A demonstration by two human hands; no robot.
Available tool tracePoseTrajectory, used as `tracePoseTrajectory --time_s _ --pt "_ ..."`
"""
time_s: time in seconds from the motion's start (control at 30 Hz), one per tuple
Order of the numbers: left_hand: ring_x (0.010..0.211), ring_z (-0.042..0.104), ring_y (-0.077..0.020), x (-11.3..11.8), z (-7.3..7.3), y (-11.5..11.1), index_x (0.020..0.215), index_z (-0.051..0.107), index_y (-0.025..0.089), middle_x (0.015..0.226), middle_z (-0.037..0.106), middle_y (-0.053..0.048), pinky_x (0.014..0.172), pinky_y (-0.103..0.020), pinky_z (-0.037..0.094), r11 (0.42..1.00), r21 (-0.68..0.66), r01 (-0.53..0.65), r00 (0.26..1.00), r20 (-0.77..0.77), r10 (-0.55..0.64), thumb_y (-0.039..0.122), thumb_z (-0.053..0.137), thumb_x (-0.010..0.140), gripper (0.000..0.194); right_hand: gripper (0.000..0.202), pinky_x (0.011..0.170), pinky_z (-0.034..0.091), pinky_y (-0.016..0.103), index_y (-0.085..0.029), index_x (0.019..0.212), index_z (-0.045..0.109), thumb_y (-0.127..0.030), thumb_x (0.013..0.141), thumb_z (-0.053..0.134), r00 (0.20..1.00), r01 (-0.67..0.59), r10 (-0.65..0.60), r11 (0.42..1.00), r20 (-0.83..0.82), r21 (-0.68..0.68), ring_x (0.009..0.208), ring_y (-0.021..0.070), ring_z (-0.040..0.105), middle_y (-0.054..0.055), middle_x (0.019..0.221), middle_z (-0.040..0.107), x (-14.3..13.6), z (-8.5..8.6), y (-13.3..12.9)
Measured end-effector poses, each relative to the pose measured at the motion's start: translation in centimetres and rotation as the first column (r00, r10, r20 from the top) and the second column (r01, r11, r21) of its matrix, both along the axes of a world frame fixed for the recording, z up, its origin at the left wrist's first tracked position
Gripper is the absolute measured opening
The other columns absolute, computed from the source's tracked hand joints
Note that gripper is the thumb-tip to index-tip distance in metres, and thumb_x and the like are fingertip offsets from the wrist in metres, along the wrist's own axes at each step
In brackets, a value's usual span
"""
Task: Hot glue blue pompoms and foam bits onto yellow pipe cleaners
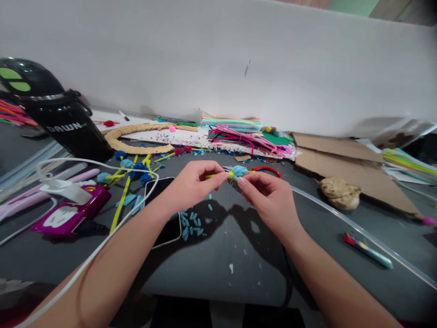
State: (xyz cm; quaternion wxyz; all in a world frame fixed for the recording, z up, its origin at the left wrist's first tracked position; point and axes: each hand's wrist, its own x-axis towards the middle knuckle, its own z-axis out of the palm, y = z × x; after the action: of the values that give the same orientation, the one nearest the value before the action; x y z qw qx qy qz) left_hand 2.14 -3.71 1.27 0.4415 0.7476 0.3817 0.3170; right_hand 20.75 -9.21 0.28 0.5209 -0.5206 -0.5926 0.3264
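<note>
Above the middle of the dark table, my left hand [196,182] is closed around a thin yellow-green pipe cleaner stem [212,175]. A light blue pipe cleaner flower [239,171] with a yellow base sits at the stem's end. My right hand [271,196] pinches the flower's blue petals between thumb and finger. Small loose light blue pieces [193,224] lie below my left hand. A phone [172,237] lies beside them, partly covered by my left forearm. Just behind my right hand shows a red-handled tool [268,169]; its kind is mostly hidden.
At left stand a black bottle [68,125] and a purple device [73,212] with a white cable. Finished pipe cleaner flowers [138,173] lie near a tan ring [114,141]. Pink pipe cleaners [244,136] are behind my hands. Cardboard [348,168], a clear tube [336,214] and a pen [368,250] occupy the right.
</note>
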Motion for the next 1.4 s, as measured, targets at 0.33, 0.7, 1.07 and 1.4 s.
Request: tracePoseTrajectory --time_s 0.33,0.7,1.07,1.4 --pt "0.058 0.048 -0.0099 -0.5 0.3 0.2 0.080 0.064 0.016 0.063 0.055 0.001 0.053 -0.021 0.036 1.000 -0.010 0.024 0.998 -0.056 -0.024 0.041 0.059 0.087 0.027 0.025 0.045 0.035 0.021 -0.015 0.075 0.067 -0.039 0.078 0.074 0.993 -0.105 0.097 0.987 -0.066 -0.124 0.049 0.0083 0.045 -0.002 0.057 0.056 0.3 0.2 0.0" --pt "0.059 0.046 -0.0095 -1.1 0.3 0.6 0.079 0.066 0.015 0.064 0.056 0.001 0.053 -0.020 0.035 0.996 0.028 0.087 0.986 -0.144 -0.082 0.036 0.059 0.086 0.023 0.026 0.045 0.035 0.021 -0.014 0.075 0.068 -0.039 0.076 0.076 0.995 -0.096 0.090 0.984 -0.045 -0.150 0.049 0.0078 0.046 -0.002 0.058 0.057 0.4 0.2 0.1" --pt "0.055 0.045 -0.0070 -1.4 1.0 0.6 0.076 0.066 0.014 0.061 0.055 0.003 0.049 -0.018 0.034 0.994 -0.010 0.108 0.983 -0.149 -0.109 0.035 0.060 0.085 0.024 0.022 0.053 0.042 0.023 -0.016 0.075 0.064 -0.036 0.079 0.073 0.998 -0.024 0.025 0.999 0.054 -0.024 0.058 0.0103 0.053 0.000 0.067 0.063 0.1 -0.5 -0.1" --pt "0.054 0.045 -0.0068 -2.1 1.3 0.7 0.073 0.066 0.014 0.058 0.054 0.003 0.050 -0.018 0.034 0.992 0.000 0.127 0.982 -0.141 -0.126 0.037 0.061 0.086 0.026 0.035 0.066 0.056 0.029 -0.015 0.109 0.069 -0.027 0.077 0.074 0.999 -0.048 0.048 0.999 0.004 0.003 0.079 0.0188 0.067 0.009 0.096 0.073 -0.6 -0.7 -0.6"
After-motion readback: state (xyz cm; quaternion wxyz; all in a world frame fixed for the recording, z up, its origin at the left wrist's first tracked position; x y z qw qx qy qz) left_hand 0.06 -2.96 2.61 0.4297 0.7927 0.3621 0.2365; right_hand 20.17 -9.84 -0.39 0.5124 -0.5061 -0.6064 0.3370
